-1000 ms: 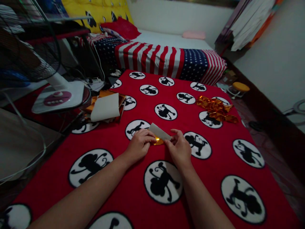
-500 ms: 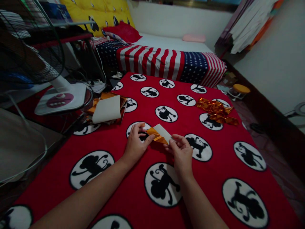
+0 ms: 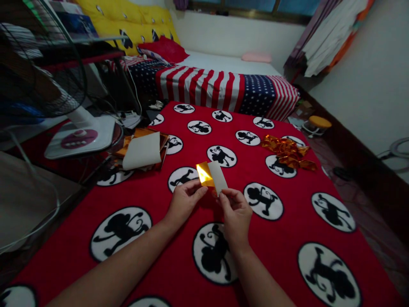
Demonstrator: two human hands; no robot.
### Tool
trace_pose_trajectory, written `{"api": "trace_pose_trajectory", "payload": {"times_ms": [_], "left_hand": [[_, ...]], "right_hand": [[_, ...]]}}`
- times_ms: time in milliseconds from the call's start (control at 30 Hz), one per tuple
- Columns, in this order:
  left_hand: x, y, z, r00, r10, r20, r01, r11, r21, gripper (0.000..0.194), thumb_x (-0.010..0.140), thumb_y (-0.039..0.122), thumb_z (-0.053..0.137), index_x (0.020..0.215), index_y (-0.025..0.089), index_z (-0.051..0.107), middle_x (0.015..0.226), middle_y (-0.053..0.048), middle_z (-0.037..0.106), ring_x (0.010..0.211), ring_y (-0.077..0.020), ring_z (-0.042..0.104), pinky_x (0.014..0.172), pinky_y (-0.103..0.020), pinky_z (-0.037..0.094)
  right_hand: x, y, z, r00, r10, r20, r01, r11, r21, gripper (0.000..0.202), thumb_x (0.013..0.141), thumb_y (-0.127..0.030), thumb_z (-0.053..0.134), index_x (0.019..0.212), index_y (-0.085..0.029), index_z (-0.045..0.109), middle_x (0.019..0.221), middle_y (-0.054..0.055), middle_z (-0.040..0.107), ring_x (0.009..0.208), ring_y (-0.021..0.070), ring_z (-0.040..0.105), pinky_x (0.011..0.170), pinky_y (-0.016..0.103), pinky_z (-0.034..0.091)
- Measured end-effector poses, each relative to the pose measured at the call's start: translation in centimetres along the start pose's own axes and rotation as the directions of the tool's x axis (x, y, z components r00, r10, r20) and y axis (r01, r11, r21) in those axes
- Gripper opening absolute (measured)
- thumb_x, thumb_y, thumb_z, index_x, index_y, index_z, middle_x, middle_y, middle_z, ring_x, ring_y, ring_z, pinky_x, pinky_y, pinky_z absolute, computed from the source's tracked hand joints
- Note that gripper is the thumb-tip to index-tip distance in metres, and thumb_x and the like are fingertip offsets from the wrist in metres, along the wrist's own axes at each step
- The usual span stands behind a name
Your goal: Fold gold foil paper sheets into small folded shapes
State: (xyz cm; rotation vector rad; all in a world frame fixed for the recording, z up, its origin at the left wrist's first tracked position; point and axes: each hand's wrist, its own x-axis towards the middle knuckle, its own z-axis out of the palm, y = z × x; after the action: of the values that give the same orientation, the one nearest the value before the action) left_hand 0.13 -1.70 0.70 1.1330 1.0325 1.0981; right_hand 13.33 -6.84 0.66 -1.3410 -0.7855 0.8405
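Between my hands is a small piece of foil paper (image 3: 206, 174), shiny gold on its left part and plain off-white on its right part. My left hand (image 3: 186, 199) pinches its lower left edge between thumb and fingers. At the lower right corner, my right hand (image 3: 235, 212) grips the pale part the same way. The paper is held above a red cloth (image 3: 153, 273) printed with black monkeys in white circles. A stack of gold foil sheets (image 3: 143, 149), its top sheet pale side up, lies to the left. Several folded gold foil pieces (image 3: 286, 149) lie in a heap to the right.
A fan (image 3: 79, 134) on a white base stands at the left, beside a dark shelf with cables. Behind the red cloth is a bed (image 3: 204, 85) with a striped, starred cover. A small yellow-topped stool (image 3: 319, 122) stands on the floor at the right.
The foil paper has turned more upright, and its gold part now shows wider and catches the light. My right hand has moved slightly left and down along the paper.
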Motion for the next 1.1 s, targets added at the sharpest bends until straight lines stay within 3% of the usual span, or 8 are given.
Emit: {"api": "trace_pose_trajectory", "payload": {"times_ms": [167,267,367,533,667,900,1033,1100], "left_hand": [[-0.2,0.2,-0.1,0.996,-0.027,-0.089,0.019,0.996,-0.088,0.037,0.072,0.043,0.074,0.094,0.014,0.074,0.092,-0.008,0.074,0.079,-0.0195,0.068,0.073,-0.030,0.057],[-0.1,0.4,-0.2,0.997,-0.036,-0.063,0.027,0.991,-0.134,0.032,0.071,0.042,0.074,0.087,0.014,0.072,0.081,-0.004,0.073,0.070,-0.0158,0.066,0.068,-0.026,0.055],[-0.3,0.4,-0.1,0.999,-0.045,-0.012,0.042,0.984,-0.172,0.035,0.076,0.047,0.069,0.086,0.014,0.071,0.079,-0.004,0.072,0.066,-0.0158,0.065,0.065,-0.027,0.055],[-0.5,-0.1,0.0,0.999,-0.053,0.006,0.053,0.962,-0.267,0.048,0.084,0.055,0.057,0.111,0.017,0.067,0.101,-0.009,0.071,0.083,-0.0187,0.067,0.071,-0.030,0.056],[-0.4,0.0,-0.1,1.000,-0.016,0.001,0.016,0.978,-0.209,0.041,0.082,0.049,0.063,0.104,0.015,0.069,0.098,-0.008,0.071,0.083,-0.0172,0.065,0.073,-0.027,0.054],[-0.1,0.1,0.0,0.998,0.009,-0.063,-0.013,0.998,-0.059,0.035,0.076,0.047,0.069,0.082,0.013,0.072,0.071,-0.002,0.068,0.062,-0.0126,0.057,0.057,-0.021,0.046],[1.3,0.6,-1.3,0.997,-0.032,-0.071,0.033,0.999,0.011,0.039,0.072,0.048,0.071,0.091,0.014,0.075,0.075,-0.003,0.071,0.061,-0.0136,0.059,0.054,-0.021,0.044],[2.5,1.4,-2.2,0.992,-0.076,0.098,0.062,0.988,0.138,0.037,0.072,0.046,0.070,0.089,0.014,0.076,0.071,-0.004,0.071,0.058,-0.0133,0.058,0.051,-0.020,0.042]], "right_hand": [[-0.9,0.3,0.4,0.985,-0.004,0.173,0.001,1.000,0.018,0.009,0.081,-0.027,0.065,0.083,-0.018,0.063,0.077,0.003,0.072,0.074,0.0177,0.070,0.070,0.029,0.057],[-1.2,0.5,0.5,0.971,-0.002,0.240,0.000,1.000,0.007,0.006,0.081,-0.025,0.064,0.081,-0.019,0.063,0.076,0.003,0.073,0.073,0.0178,0.071,0.069,0.029,0.057],[-1.3,0.5,0.6,0.971,-0.015,0.238,0.014,1.000,0.006,0.005,0.081,-0.024,0.064,0.080,-0.019,0.064,0.077,0.003,0.073,0.073,0.0180,0.072,0.070,0.029,0.058],[-1.1,0.3,0.7,0.981,-0.003,0.192,-0.004,0.999,0.035,0.008,0.080,-0.026,0.066,0.082,-0.018,0.063,0.077,0.003,0.073,0.075,0.0187,0.073,0.070,0.029,0.058],[-1.0,0.5,0.6,0.978,0.012,0.206,-0.020,0.999,0.037,0.007,0.080,-0.024,0.065,0.083,-0.018,0.063,0.077,0.003,0.073,0.075,0.0186,0.073,0.070,0.028,0.058],[-1.4,0.5,0.8,0.955,-0.042,0.294,0.053,0.998,-0.028,0.007,0.081,-0.023,0.062,0.086,-0.020,0.062,0.078,0.002,0.072,0.073,0.0171,0.072,0.070,0.028,0.058],[-0.5,-0.5,0.1,0.982,-0.088,0.166,0.099,0.993,-0.059,0.028,0.079,-0.029,0.067,0.103,-0.022,0.055,0.092,0.002,0.069,0.061,0.0133,0.067,0.057,0.026,0.056],[0.7,-0.8,-0.9,0.991,-0.119,0.057,0.122,0.991,-0.055,0.024,0.084,-0.032,0.061,0.104,-0.022,0.054,0.099,0.003,0.066,0.067,0.0139,0.067,0.058,0.026,0.056]]}}
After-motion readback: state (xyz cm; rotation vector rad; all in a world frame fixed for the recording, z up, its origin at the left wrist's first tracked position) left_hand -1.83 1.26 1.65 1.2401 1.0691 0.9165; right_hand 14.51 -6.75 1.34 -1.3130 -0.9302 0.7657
